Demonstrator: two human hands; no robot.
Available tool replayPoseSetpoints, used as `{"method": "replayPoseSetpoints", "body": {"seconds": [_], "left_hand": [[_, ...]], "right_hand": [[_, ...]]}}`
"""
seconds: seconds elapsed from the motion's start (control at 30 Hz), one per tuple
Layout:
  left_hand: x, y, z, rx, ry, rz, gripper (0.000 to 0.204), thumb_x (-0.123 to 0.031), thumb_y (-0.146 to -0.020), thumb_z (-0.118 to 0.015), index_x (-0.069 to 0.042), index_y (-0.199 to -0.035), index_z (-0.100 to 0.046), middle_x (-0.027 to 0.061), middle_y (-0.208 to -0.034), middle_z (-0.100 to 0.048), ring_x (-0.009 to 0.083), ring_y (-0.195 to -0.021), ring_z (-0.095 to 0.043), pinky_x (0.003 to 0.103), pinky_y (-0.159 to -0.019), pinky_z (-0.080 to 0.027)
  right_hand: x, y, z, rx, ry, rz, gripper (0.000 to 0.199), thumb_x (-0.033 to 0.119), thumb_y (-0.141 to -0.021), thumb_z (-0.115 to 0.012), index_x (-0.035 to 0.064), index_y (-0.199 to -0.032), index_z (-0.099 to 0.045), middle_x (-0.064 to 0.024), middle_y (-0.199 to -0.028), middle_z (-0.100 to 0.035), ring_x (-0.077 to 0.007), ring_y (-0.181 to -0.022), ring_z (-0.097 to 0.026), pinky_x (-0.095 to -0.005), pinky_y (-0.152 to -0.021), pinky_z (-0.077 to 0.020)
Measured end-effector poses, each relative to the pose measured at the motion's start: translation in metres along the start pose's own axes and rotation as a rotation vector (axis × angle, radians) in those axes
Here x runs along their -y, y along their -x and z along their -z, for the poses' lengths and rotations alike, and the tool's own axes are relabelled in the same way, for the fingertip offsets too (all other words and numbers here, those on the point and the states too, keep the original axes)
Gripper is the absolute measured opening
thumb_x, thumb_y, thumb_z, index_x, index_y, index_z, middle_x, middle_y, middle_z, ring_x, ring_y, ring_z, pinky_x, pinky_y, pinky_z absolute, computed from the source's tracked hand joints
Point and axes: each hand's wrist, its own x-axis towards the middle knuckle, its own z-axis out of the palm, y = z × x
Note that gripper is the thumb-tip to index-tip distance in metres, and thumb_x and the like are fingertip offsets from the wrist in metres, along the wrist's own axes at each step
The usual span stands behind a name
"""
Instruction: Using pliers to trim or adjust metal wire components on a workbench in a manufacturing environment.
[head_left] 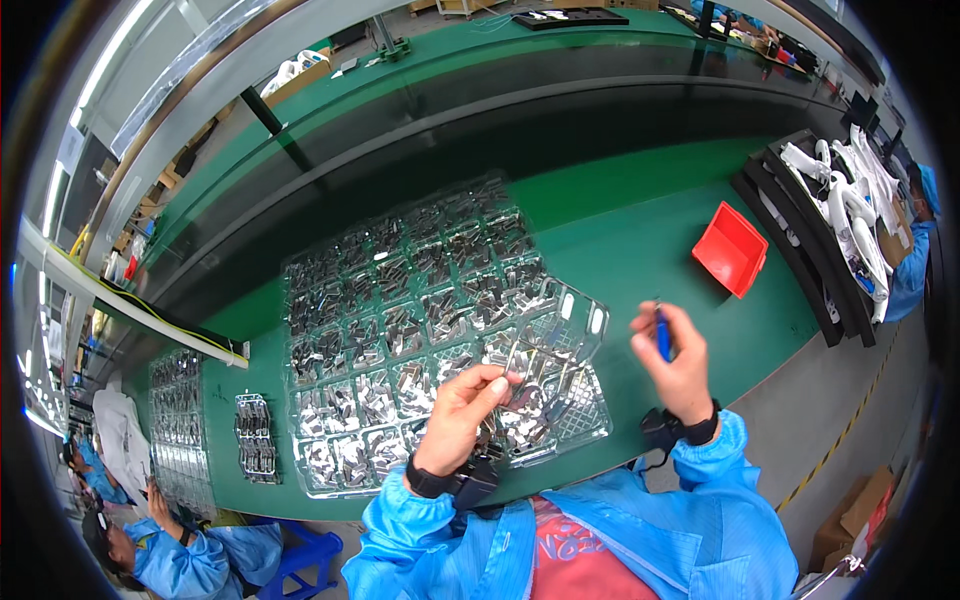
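My left hand [462, 415] is closed, thumb and fingers pinched on the near edge of a small clear plastic tray [572, 322]. This tray tilts above a large clear compartment tray [312, 494]. In the large tray's compartments lie many small dark and silvery parts [405, 335]. My right hand [682, 368] is raised to the right of the small tray, apart from it. Its fingers are closed round a slim blue-handled tool [663, 335] held upright. The kind of tool cannot be made out.
A red bin [731, 250] sits at the right on the green table [610, 220]. Black trays with white curved parts [850, 205] are stacked beyond it. Another small filled tray [257, 438] lies to the left. A co-worker [190, 545] sits at the lower left.
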Motion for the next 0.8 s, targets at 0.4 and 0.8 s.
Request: {"method": "replayPoseSetpoints", "body": {"seconds": [0.4,0.8], "left_hand": [[-0.048,-0.002,0.022,0.505,-0.193,0.316,0.015,-0.011,-0.091,-0.055,0.003,-0.094,-0.061,0.0068,-0.091,-0.063,0.0116,-0.085,-0.058,0.025,-0.07,-0.048],[-0.006,0.002,-0.005,0.134,0.295,0.052,0.049,-0.019,-0.093,-0.053,0.0,-0.135,-0.035,0.0121,-0.129,-0.049,0.0203,-0.115,-0.049,0.037,-0.095,-0.042]], "right_hand": [[0.023,-0.004,-0.004,1.047,0.059,0.192,0.03,0.014,-0.08,-0.068,0.0026,-0.107,-0.06,-0.012,-0.091,-0.065,-0.0255,-0.076,-0.064,-0.0329,-0.067,-0.0499],[0.004,0.01,-0.024,0.249,-0.401,-0.294,0.023,0.007,-0.081,-0.062,0.0012,-0.099,-0.048,-0.0049,-0.082,-0.056,-0.0076,-0.064,-0.05,-0.0213,-0.056,-0.042]]}}
